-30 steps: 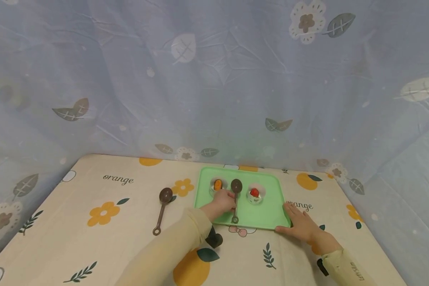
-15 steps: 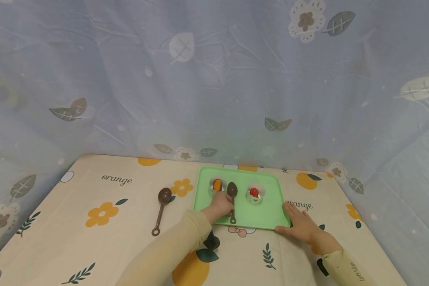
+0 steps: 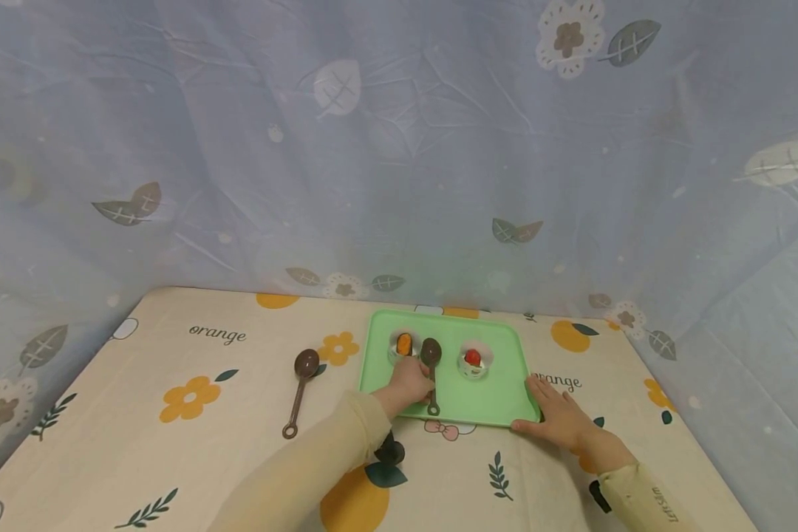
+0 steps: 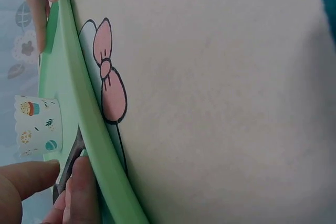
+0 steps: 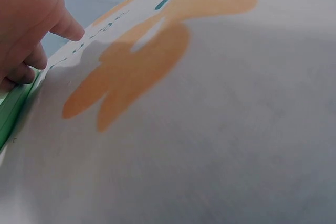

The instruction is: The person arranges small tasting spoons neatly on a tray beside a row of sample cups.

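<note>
The left hand (image 3: 410, 382) pinches a brown spoon (image 3: 431, 352) by its handle between thumb and fingers, on the green tray (image 3: 485, 406) between 2 cups (image 3: 473, 372). The right hand (image 3: 560, 420), thumb apart from its straight fingers, touches the tray's corner. Positioning this spoon seems the step in hand; the next move likely calls for loosening the pinch cleanly. A 2nd spoon (image 3: 307, 363) lies on the desk (image 3: 239, 458).
</note>
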Demonstrator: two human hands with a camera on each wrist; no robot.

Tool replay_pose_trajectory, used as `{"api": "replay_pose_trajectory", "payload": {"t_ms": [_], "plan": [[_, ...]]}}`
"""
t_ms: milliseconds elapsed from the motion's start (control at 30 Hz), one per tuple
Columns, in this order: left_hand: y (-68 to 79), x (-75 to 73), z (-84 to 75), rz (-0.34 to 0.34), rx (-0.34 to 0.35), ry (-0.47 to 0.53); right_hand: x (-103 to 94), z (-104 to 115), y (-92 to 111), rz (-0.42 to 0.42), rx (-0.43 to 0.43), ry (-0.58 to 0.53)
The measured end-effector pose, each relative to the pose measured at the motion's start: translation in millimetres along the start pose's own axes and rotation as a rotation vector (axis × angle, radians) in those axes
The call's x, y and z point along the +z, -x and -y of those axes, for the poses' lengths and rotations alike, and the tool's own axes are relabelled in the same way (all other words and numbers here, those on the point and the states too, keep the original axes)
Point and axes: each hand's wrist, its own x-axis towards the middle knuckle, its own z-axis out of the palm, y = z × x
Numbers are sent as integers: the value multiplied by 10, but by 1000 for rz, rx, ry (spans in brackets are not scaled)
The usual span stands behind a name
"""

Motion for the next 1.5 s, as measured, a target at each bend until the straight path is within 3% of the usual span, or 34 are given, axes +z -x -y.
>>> {"api": "replay_pose_trajectory", "payload": {"t_ms": [167,333,600,867,1100,1300,1500], "plan": [[255,-165,-165,10,48,-38,7,0,-4,3,6,12],[273,-288,-209,73,17,-18,0,4,-3,3,5,16],[288,-605,-201,86,2,47,-16,36,3,5,6,20],[390,-1026,-82,106,-45,106,-13,34,-6,9,7,4],[442,-1363,150,54,-61,53,-19,37,6,25,19,3],[543,-1543,310,-2,-106,-32,-20,23,-2,23,14,-6],[600,-1669,439,-42,-152,-9,0,3,-2,2,-17,-11]]}}
